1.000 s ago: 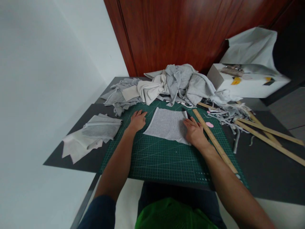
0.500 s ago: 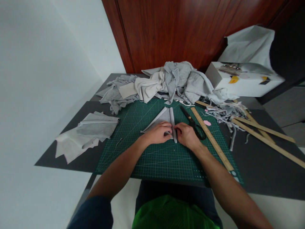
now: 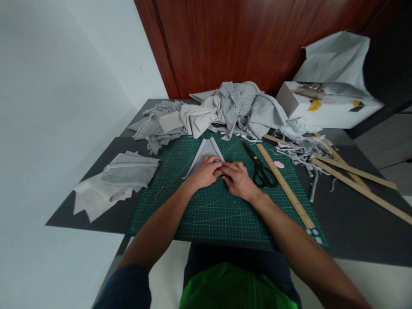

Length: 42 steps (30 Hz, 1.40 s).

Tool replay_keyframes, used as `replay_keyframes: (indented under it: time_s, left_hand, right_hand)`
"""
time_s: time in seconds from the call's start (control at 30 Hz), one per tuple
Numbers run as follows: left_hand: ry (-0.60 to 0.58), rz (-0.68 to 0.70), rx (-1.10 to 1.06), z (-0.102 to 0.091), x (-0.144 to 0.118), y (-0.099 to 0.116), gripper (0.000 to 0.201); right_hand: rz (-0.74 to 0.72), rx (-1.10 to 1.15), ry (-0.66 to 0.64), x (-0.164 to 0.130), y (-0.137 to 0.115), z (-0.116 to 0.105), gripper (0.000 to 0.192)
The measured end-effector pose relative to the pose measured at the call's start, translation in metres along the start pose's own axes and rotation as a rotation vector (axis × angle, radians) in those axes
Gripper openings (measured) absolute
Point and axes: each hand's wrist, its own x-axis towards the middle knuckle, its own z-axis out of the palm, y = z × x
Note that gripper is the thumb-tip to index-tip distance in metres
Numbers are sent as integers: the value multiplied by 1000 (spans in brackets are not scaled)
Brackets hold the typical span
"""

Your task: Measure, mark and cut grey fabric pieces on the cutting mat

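Observation:
A small grey fabric piece point(image 3: 208, 148) with folded strips along both sides lies on the green cutting mat point(image 3: 219, 214), its narrow end pointing away from me. My left hand point(image 3: 206, 172) rests over its lower part, fingers curled and pinching the cloth. Close against it, my right hand point(image 3: 237, 178) is closed on the fabric's lower right edge. The fingers of both hands almost meet and hide that corner. Black scissors point(image 3: 256, 161) lie to the right of my right hand, with a wooden ruler point(image 3: 285, 184) beyond them.
Crumpled grey and white cloth point(image 3: 238, 107) is heaped along the back. More fabric pieces point(image 3: 128, 169) lie at left. At right are thin fabric scraps point(image 3: 302, 150), wooden strips point(image 3: 360, 182) and a white box point(image 3: 334, 109). A pink paper piece point(image 3: 279, 164) sits near the ruler.
The fabric piece has shifted left and turned slightly on the mat. My right hand has moved left, up against my left hand; the scissors handles now show fully.

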Motion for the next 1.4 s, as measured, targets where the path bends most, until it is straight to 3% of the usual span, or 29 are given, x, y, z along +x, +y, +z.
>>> replay_keyframes:
  time_s: [0.2,0.4,0.63,0.83,1.03,1.33,1.4]
  left_hand:
    - [-63,-52,32,-6,-3,-4,52]
    - [-135,-62,90,-10,-5,-3,67]
    - [-178,-82,114,-9,-5,-2,66]
    - [-187,-94,117,-11,-3,-5,71]
    - [-181,-89,118,-13,-3,-9,69]
    - [-150,-50,94,-22,-6,-6,56]
    - [-146,-47,92,-22,-6,-6,55]
  right_hand:
    - [164,-132,-17,-2,20,-4,48]
    - [77,-35,18,-1,18,-11,67]
    - [-157,137,-47,3,12,-10,60]
    - [-45,3,-125,-3,23,-19,60]
    - [42,-81,-69,-1,23,-13,24]
    - [182,-164,74,2,41,-9,20]
    - [137,-130,53,2,41,-12,33]
